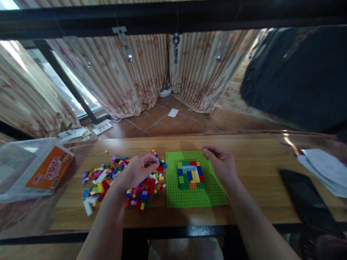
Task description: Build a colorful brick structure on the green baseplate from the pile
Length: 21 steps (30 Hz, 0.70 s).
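My left hand point(141, 168) is above the right side of a loose pile of toy building bricks point(108, 169), its thumb and fingers closed in a pinch. A bit of purple shows by its fingertips, but I cannot tell whether it is held or lies behind. Over the right edge of a green studded baseplate point(173, 200) is my right hand point(221, 162), fingers curled together; anything inside them is hidden. Between the hands, a low, roughly rectangular build of coloured bricks point(185, 179) sits on the baseplate, with red, blue, yellow, green, white and orange pieces.
At the far left stands a clear plastic bin point(16, 180) with an orange label. A dark flat object point(306, 196) and white papers point(325, 169) lie at the right of the wooden table point(257, 159). Beyond the table, curtains point(146, 72) hang over a tiled floor.
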### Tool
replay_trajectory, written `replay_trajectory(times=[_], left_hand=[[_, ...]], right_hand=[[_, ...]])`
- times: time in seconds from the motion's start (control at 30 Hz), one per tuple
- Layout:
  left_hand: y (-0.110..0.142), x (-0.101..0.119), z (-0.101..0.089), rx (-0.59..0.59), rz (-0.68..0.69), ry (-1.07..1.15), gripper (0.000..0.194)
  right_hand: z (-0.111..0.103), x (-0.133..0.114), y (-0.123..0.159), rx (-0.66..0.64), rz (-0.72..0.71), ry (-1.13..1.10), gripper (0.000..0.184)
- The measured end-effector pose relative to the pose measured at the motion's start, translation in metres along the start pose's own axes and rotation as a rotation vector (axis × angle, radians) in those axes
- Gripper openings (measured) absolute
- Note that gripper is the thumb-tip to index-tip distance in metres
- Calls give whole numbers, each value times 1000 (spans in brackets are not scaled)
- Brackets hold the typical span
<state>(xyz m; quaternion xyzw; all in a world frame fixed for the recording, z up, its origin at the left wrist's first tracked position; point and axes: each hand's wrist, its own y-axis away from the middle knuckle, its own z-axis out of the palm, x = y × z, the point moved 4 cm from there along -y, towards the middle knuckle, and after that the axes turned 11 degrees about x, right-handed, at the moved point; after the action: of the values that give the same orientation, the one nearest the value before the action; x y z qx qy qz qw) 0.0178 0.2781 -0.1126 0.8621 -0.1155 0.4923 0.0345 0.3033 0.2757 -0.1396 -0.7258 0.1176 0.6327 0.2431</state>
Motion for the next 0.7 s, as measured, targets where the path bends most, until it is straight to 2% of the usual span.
replay_trajectory(times=[0.13,0.23,0.43,0.6,0.7], left_hand=[[-6,9,31,61,-45,180,14],[-9,12,53,100,-75,338,18],[-9,10,80,65,-131,502,22],[-7,12,85,89,-237,580,32],[-7,14,87,94,-254,584,34]], right_hand=[[19,-8,23,-280,-82,11,24],[28,-16,36,-423,-150,68,25],[34,-25,44,-487,-222,127,21],[34,-26,44,-501,-251,153,16],[31,-24,41,-497,-239,166,15]])
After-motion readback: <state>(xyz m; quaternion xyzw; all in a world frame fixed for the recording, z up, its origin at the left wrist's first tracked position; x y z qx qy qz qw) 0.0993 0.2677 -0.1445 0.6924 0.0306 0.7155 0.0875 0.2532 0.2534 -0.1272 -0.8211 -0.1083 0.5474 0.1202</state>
